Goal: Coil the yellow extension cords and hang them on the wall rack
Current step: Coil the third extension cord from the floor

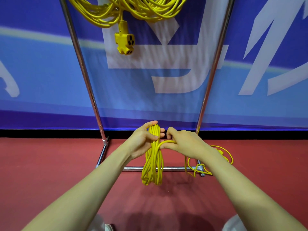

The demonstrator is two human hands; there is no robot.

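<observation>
Down at the near edge, two pale trouser knees (98,222) and the tip of a shoe (109,228), and both bare forearms reach away from us over the red floor (50,164).

The left hand (143,140) has its fingers curled round the top of the yellow cord bundle (152,164), gripping it firmly. The bundle's long axis runs straight up and down. Its upper end sits in that fist, and its loops hang to the floor, crossing in front of the rack's bottom bar (175,168).

The right hand (185,142), just beside the left, pinches a single strand (166,142) with curled fingers. That strand lies crosswise, left to right, bent round the neck of the bundle just under the left hand.

Off to the right, a loose tail (187,164) of the same yellow cord trails on the floor. It loops over the rack's right foot, partly hidden behind the right wrist.

Beyond the hands stands the chrome rack, with its left upright (83,72) and right upright (215,64) leaning outward as they rise. Behind it, a blue banner (50,80) with big white lettering fills the far side.

Up top, hung coils (133,9) of yellow cord drape from above the picture's edge. One outlet block (125,42) dangles below them, its cable end up and its socket faces turned toward us and to the right.
</observation>
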